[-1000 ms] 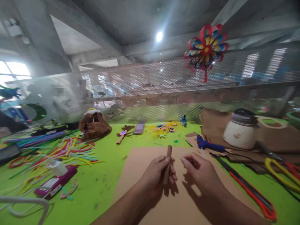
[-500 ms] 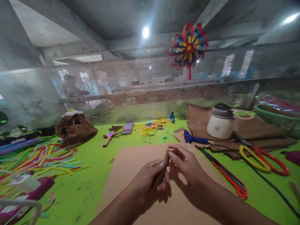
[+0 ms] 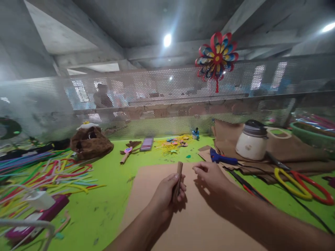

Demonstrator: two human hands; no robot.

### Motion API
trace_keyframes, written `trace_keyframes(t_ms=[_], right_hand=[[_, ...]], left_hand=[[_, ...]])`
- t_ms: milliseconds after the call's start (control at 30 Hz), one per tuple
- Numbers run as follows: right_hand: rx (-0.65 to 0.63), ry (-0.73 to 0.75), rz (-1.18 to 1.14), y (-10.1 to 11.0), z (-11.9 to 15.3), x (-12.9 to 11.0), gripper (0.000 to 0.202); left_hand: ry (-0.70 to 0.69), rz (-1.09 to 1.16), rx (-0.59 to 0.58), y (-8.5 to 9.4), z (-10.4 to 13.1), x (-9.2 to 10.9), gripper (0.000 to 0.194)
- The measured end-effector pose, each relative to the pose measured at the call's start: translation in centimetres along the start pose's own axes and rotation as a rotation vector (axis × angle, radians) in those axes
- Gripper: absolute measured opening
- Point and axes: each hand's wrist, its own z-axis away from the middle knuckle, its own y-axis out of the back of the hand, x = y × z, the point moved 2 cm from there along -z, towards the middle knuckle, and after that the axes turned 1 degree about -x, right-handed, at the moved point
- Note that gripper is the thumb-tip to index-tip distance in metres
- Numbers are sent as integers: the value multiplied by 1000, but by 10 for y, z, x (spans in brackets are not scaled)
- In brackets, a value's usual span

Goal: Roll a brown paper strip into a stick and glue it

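My left hand (image 3: 167,191) is closed around a narrow folded piece of brown paper (image 3: 179,176), which stands nearly upright with its top end above the thumb. To its right, my right hand (image 3: 210,176) hovers over the tan board, apart from the folded paper. Its fingers are loosely bent and nothing shows in them. Just beyond the right hand lies a blue glue gun (image 3: 222,158) with a dark cord. The large tan board (image 3: 157,170) lies under both hands on the green table.
Scissors with yellow and red handles (image 3: 293,184), stacked brown paper (image 3: 225,134) and a cream jar (image 3: 251,141) stand right. On the left are coloured pipe cleaners (image 3: 62,174), a purple power strip (image 3: 57,205) and a brown lumpy object (image 3: 90,143). Behind rises a perforated screen (image 3: 146,90).
My right hand has let go of the folded paper and moved slightly right. The paper stays in my left hand, turned more upright. The whole view has shifted a little.
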Motion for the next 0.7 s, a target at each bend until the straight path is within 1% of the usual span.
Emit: trace_keyframes(t_ms=[133, 167, 200, 300, 400, 467, 533, 600, 700], right_hand=[[-146, -6, 384, 3, -59, -5, 15], [-178, -17, 463, 2, -73, -7, 19], [-200, -19, 533, -1, -86, -10, 29], [-287, -50, 697, -18, -115, -17, 30], [-322, -56, 795, -46, -131, -20, 30], [-306, -67, 832, -64, -139, -19, 31], [-280, -84, 843, -78, -144, -16, 32], [-263, -98, 826, -85, -149, -10, 33], [-260, -88, 760, -79, -154, -3, 32]], left_hand=[[25, 34, 41, 5, -4, -4, 24], [32, 32, 46, 5, -4, -5, 24], [35, 30, 45, 5, -3, -6, 26], [12, 38, 32, 5, -3, -7, 29], [-18, 65, 63, 5, -3, -10, 28], [-41, 88, 114, 7, -5, -13, 29], [-59, 107, 155, 9, -7, -16, 32], [-64, 118, 168, 11, -9, -17, 34], [-60, 124, 158, 13, -12, -19, 33]])
